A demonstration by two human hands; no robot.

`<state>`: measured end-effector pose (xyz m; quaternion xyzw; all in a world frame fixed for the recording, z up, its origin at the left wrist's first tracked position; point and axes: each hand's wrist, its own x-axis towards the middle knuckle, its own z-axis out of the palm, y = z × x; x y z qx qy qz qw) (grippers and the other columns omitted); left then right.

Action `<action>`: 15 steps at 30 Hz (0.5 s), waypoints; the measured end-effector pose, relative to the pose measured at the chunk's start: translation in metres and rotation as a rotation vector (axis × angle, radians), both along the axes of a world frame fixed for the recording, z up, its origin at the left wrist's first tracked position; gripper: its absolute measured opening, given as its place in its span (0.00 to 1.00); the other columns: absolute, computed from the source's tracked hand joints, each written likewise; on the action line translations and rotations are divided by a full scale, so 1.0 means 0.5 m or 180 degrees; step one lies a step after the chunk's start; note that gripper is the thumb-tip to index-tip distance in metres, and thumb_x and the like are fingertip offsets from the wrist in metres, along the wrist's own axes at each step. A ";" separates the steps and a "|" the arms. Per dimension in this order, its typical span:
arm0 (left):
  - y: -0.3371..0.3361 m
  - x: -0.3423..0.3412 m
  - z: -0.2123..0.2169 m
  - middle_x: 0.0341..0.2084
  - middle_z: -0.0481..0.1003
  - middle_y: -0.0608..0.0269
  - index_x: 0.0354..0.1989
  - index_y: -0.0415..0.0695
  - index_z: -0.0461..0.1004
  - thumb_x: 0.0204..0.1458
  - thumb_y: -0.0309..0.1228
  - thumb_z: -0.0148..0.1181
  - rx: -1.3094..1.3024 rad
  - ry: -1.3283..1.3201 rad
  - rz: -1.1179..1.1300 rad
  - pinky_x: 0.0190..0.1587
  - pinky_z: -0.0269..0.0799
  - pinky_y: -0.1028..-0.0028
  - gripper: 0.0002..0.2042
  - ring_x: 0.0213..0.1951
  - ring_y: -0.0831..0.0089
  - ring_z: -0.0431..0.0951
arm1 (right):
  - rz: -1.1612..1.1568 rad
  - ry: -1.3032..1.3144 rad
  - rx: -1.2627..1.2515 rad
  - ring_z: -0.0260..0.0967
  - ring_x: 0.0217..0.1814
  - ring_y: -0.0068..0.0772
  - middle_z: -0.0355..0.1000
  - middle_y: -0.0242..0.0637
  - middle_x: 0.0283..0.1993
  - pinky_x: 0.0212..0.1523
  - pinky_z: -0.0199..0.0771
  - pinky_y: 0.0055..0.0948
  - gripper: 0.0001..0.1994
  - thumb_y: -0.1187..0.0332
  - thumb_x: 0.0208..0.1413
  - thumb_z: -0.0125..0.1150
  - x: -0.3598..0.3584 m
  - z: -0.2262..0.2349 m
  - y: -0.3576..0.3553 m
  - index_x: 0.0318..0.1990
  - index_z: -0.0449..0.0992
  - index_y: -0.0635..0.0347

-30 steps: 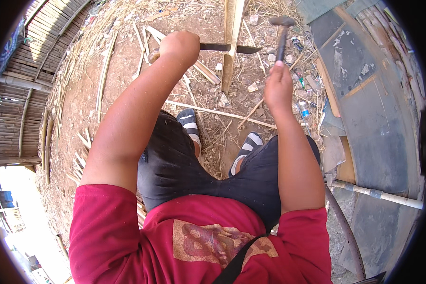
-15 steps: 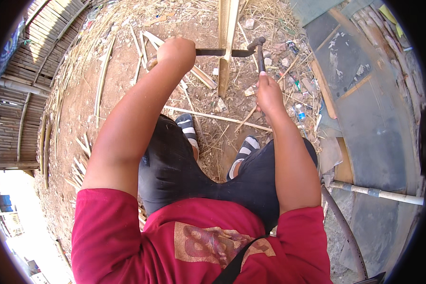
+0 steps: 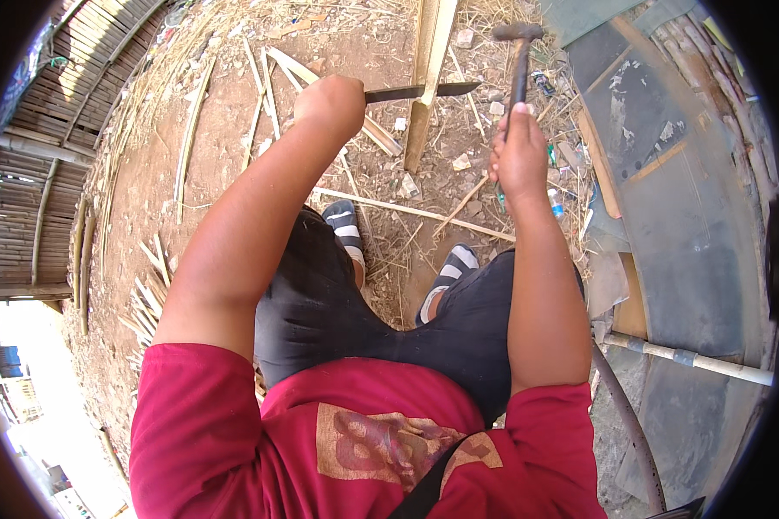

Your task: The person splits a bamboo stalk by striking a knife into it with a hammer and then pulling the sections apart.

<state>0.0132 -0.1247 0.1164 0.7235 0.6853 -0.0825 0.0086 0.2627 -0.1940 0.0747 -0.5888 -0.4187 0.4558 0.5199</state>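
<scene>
"How far along?"

"Partway, I judge from my feed: the knife (image 3: 394, 94) lies across the bamboo piece (image 3: 415, 138), upper centre, which seems parted above the knife and whole below. That lower length remains."

"Hands?"

"My left hand (image 3: 330, 105) is clamped on the knife, my right hand (image 3: 519, 151) on the hammer (image 3: 519, 67), raised clear. Pale strips (image 3: 195, 138) lie upper left."

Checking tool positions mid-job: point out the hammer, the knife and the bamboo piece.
Hammer (image 3: 519, 73): head view, on its handle.
Knife (image 3: 393, 94): head view, on its blade.
Bamboo piece (image 3: 418, 128): head view, on its part below the blade.
</scene>
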 end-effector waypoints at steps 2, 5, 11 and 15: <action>-0.013 0.012 0.006 0.45 0.82 0.52 0.50 0.47 0.81 0.59 0.28 0.54 -0.0020 -0.0049 0.0053 0.50 0.81 0.57 0.13 0.48 0.52 0.84 | -0.0340 -0.0714 0.0375 0.70 0.26 0.33 0.69 0.38 0.28 0.32 0.73 0.41 0.26 0.47 0.74 0.38 0.017 -0.027 0.013 0.38 0.71 0.62; -0.015 0.020 0.002 0.44 0.83 0.51 0.50 0.47 0.81 0.58 0.27 0.55 -0.0022 -0.0032 0.0024 0.50 0.81 0.58 0.13 0.48 0.53 0.84 | -0.0019 -0.1320 -0.0232 0.71 0.31 0.38 0.70 0.41 0.29 0.39 0.72 0.42 0.26 0.48 0.74 0.38 0.004 -0.117 0.032 0.38 0.73 0.64; -0.018 0.006 -0.010 0.44 0.83 0.50 0.49 0.45 0.82 0.58 0.27 0.56 -0.0031 0.0004 0.0061 0.50 0.81 0.58 0.13 0.49 0.53 0.84 | -0.0252 -0.0731 -0.0026 0.71 0.32 0.40 0.71 0.43 0.30 0.38 0.70 0.44 0.26 0.48 0.74 0.38 0.003 -0.016 0.001 0.39 0.72 0.63; -0.019 0.014 0.004 0.44 0.83 0.49 0.48 0.44 0.82 0.58 0.28 0.56 -0.0101 -0.0010 0.0073 0.50 0.81 0.58 0.13 0.48 0.53 0.84 | -0.0135 -0.1631 -0.0075 0.74 0.37 0.53 0.73 0.48 0.32 0.41 0.71 0.49 0.26 0.50 0.74 0.36 0.000 -0.054 0.009 0.40 0.72 0.66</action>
